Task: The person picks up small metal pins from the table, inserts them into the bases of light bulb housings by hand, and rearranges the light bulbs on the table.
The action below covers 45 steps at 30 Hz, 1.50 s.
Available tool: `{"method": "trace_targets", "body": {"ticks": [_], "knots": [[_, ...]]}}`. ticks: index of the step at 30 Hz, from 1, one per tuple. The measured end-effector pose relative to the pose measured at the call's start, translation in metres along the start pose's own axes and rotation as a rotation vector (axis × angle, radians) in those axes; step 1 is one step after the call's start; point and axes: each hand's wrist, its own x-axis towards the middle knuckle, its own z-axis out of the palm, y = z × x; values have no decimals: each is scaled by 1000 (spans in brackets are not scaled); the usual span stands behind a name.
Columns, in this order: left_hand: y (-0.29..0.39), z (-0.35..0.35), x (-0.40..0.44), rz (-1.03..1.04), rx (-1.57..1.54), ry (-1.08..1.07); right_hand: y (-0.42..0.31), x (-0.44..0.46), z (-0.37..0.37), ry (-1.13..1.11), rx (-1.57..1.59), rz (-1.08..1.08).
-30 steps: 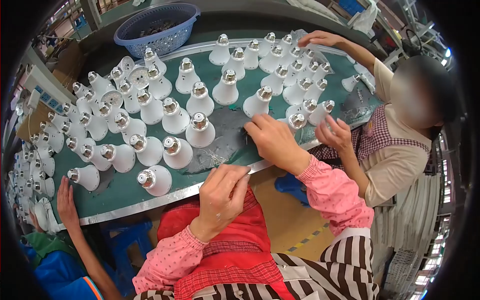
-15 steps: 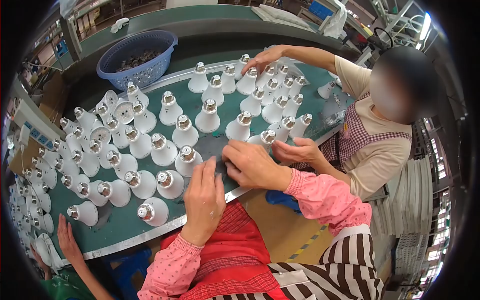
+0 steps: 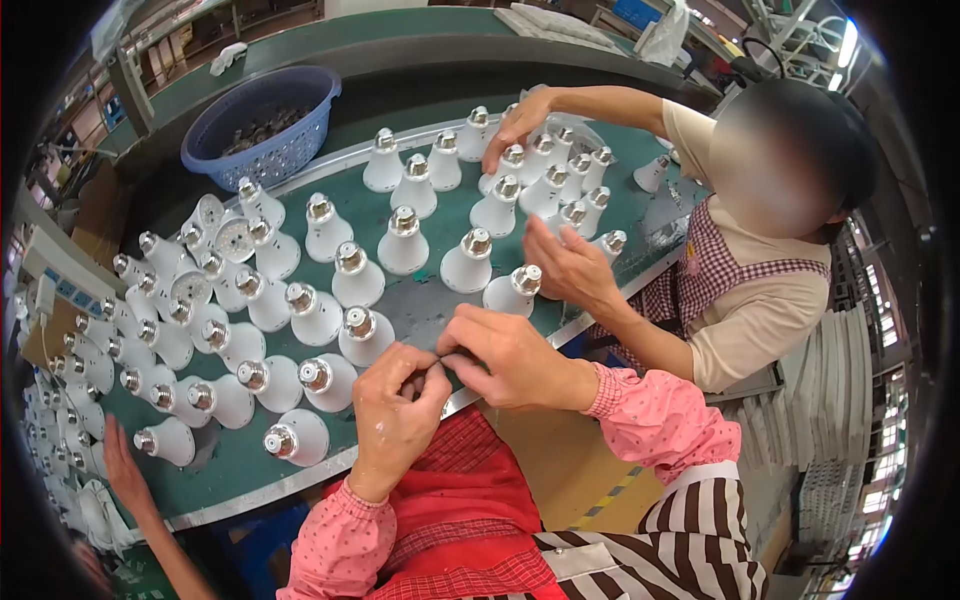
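Note:
My left hand and my right hand meet fingertip to fingertip above the table's near edge. Thumb and fingers are pinched on both. Something small and dark shows where the fingertips meet, too small to name. White LED bulbs with silver screw caps stand cap-up around them. One bulb is just beyond my left hand, and another bulb stands behind my right hand. To the left, a tilted bulb turns its cap toward me.
Many more bulbs crowd the green table at left. A blue basket of small metal parts stands at the back. On the right, a co-worker's hands are among bulbs; another person's hand rests at the left edge. A power strip is at far left.
My left fingers have gone from stretched out to pinched, and my hands have come together. The co-worker's nearer hand has moved up and left among the bulbs. The view has shifted slightly.

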Motion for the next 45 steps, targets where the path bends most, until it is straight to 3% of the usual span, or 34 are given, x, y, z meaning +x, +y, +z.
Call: {"method": "trace_targets", "body": {"ticks": [4, 7, 12, 18, 24, 28, 34, 39, 43, 45], "knots": [[2, -7, -4, -137, -94, -44, -10, -1, -1, -5, 107, 147], [4, -7, -6, -230, -167, -78, -10, -5, 2, 30, 82, 101], [1, -11, -7, -216, -227, -72, -18, 0, 3, 49, -175, -85], [1, -17, -7, -361, -302, -168, -15, 0, 1, -53, -71, -98], [-5, -13, -12, -512, -583, -141, -12, 1, -4, -115, 272, 155], [-1, -14, -14, -477, -569, -157, -11, -1, -8, -155, 485, 306], [-2, -2, -15, -341, -331, -86, -11, -6, 0, 20, -35, -118], [2, -4, -15, -312, -282, -112, -25, -8, -7, -18, -235, -137], [15, -9, -15, -336, -351, -137, -26, -10, -2, -3, -103, -56], [13, -7, -19, -384, -447, -119, -26, -9, -5, -43, 129, 132]]}}
